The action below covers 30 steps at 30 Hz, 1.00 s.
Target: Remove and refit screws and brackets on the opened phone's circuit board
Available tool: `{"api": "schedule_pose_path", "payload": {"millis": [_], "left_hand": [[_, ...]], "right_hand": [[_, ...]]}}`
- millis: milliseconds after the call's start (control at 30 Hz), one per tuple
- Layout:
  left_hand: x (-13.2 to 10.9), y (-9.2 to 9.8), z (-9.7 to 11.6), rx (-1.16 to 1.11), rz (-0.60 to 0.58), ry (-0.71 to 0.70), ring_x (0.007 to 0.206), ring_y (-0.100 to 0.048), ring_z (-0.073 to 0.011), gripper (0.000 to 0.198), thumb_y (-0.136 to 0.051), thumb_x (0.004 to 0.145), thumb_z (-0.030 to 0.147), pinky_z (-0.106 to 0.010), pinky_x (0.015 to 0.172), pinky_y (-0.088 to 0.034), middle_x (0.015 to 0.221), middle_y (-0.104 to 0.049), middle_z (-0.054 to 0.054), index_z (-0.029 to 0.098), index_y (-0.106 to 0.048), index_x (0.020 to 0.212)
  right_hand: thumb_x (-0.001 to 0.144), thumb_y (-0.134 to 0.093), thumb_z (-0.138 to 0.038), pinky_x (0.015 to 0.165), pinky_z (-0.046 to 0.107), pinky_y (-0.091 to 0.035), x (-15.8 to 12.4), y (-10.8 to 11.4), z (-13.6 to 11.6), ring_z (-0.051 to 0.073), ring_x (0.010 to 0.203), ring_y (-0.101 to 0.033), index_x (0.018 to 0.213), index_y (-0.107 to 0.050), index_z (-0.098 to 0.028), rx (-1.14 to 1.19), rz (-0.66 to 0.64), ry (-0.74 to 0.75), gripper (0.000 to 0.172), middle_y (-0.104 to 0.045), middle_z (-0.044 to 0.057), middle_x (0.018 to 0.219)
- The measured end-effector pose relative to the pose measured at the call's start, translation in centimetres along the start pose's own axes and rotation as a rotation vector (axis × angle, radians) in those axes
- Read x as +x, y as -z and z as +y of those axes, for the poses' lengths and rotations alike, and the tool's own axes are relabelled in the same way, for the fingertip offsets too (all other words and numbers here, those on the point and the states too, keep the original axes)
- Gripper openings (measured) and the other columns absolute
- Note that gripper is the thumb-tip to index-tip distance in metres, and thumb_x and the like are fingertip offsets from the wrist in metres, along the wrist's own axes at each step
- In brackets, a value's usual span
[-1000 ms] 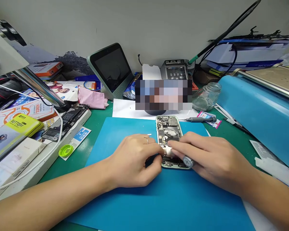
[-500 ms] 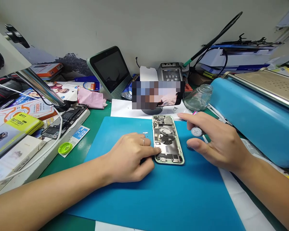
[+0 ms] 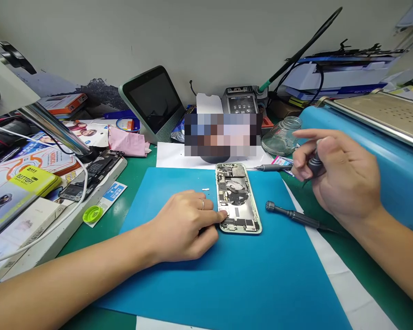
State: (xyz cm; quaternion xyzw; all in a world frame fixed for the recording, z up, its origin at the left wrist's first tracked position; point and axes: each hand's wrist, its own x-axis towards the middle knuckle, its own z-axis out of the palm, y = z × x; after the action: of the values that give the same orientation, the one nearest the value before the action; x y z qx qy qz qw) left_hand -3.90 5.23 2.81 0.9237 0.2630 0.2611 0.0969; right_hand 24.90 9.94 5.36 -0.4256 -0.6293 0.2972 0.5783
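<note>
On the blue mat (image 3: pixel 206 288) lies an opened smartphone (image 3: pixel 242 213) with a pale green frame, its inner parts bare. My left hand (image 3: pixel 189 224) rests beside it, index fingertip pressed on its lower left area and the other fingers curled. Raised to the right of the phone, my right hand (image 3: pixel 344 174) is closed around a dark grey screwdriver (image 3: pixel 315 166), whose tip is hard to make out. Below that hand a second screwdriver (image 3: pixel 296 216) lies across the mat's right edge. A third screwdriver (image 3: pixel 275 167) lies behind, near the phone's top right corner.
A small white piece (image 3: pixel 205 189) lies left of the phone. Behind stand a glass jar (image 3: pixel 282 137), a soldering station (image 3: pixel 241 103) and a tilted display (image 3: pixel 154 101). A blue machine (image 3: pixel 333 151) borders the right. At left are boxes (image 3: pixel 37 183) and a green cap (image 3: pixel 92 213).
My right hand has moved right and up, away from the phone, turning the screwdriver in its fingers. Two screwdrivers on the table are now uncovered. My left hand stays on the phone.
</note>
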Motion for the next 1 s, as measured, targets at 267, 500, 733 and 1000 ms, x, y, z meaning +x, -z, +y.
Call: {"api": "schedule_pose_path", "payload": {"millis": [267,500,733,1000], "left_hand": [[-0.11,-0.10,-0.02,0.008,0.025,-0.009,0.056,-0.050,-0.0195,0.037,-0.047,0.094,0.012,-0.038,0.056,-0.037,0.063,-0.061,-0.002,0.011,-0.083,0.098],[-0.07,-0.15,0.00,0.018,0.072,0.000,0.057,-0.054,-0.0187,0.039,-0.045,0.094,0.012,-0.037,0.056,-0.038,0.065,-0.063,-0.002,0.009,-0.082,0.106],[-0.03,-0.01,0.12,0.017,0.096,0.014,0.057,-0.057,-0.0190,0.036,-0.046,0.093,0.010,-0.035,0.056,-0.039,0.065,-0.064,-0.003,0.009,-0.081,0.102],[-0.07,0.19,0.59,-0.110,0.265,-0.368,0.044,-0.041,-0.0150,0.029,-0.049,0.087,0.012,-0.036,0.045,-0.023,0.053,-0.048,0.005,0.011,-0.073,0.103]], "right_hand": [[0.091,-0.075,-0.037,0.040,0.028,-0.033,0.29,-0.60,-0.59,0.012,0.044,-0.042,0.104,-0.071,-0.021,0.077,0.102,-0.104,0.020,-0.054,-0.004,0.056],[0.082,-0.081,-0.026,0.035,0.026,-0.025,0.36,-0.27,-0.88,0.010,0.038,-0.033,0.101,-0.069,-0.024,0.029,0.147,-0.101,0.023,-0.045,-0.009,0.047],[0.075,-0.087,-0.031,0.036,0.028,-0.027,0.13,0.17,-0.28,0.009,0.039,-0.035,0.104,-0.071,-0.025,-0.004,0.123,-0.093,0.034,-0.046,-0.010,0.050],[0.079,-0.085,-0.035,0.040,0.027,-0.030,-0.07,0.14,-0.13,0.008,0.042,-0.037,0.105,-0.073,-0.024,-0.045,0.094,-0.118,0.031,-0.045,-0.010,0.053]]}}
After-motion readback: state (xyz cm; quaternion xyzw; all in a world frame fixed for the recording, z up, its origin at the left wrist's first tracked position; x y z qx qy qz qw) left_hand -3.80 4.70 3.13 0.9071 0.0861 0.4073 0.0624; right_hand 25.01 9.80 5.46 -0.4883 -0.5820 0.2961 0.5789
